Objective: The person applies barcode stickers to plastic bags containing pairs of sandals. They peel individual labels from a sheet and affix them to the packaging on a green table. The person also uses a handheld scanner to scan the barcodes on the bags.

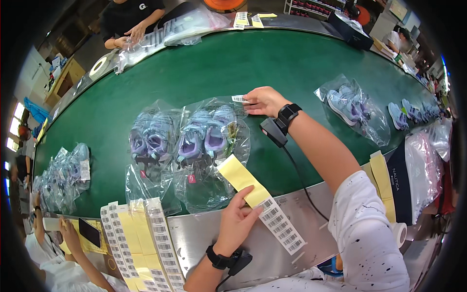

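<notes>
My left hand [237, 221] grips a strip of barcode labels [281, 224] between thumb and fingers; its upper part is bare yellow backing. My right hand [266, 101] pinches a single white barcode label [239, 99] at the upper right corner of a clear plastic bag [199, 197]. Inside that bag lies a pair of light blue and purple shoes [215, 129]. Just left of it, a second pair of the same shoes [152, 131] lies in another clear bag. The backing strip's upper end overlaps the nearer bag's right side.
On the green belt [287, 58], a bagged pair [350, 104] and loose shoes [413, 112] lie right, several labelled bagged shoes [68, 170] left. Label sheets [141, 233] cover the metal ledge. A cable hangs from my right wrist device [275, 130]. Co-workers' hands [73, 238] are at lower left.
</notes>
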`<move>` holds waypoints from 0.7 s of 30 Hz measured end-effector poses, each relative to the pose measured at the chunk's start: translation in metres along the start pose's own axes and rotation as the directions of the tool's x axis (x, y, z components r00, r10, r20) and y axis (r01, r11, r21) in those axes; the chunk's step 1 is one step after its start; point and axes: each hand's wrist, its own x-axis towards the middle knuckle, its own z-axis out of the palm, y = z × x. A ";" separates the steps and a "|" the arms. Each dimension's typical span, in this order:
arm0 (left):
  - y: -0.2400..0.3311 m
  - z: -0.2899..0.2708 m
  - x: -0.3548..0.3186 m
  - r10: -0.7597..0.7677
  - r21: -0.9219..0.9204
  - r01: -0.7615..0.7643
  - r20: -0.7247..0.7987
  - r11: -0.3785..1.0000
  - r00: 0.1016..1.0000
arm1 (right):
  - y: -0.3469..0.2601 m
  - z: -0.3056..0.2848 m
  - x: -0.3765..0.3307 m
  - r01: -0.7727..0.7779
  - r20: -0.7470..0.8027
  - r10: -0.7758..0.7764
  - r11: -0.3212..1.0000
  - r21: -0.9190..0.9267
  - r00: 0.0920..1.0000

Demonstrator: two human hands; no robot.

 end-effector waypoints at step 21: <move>-0.001 0.003 0.002 0.046 -0.016 -0.045 0.026 0.999 0.999 | 0.024 0.036 -0.003 0.542 -0.237 -0.677 0.713 -0.445 0.697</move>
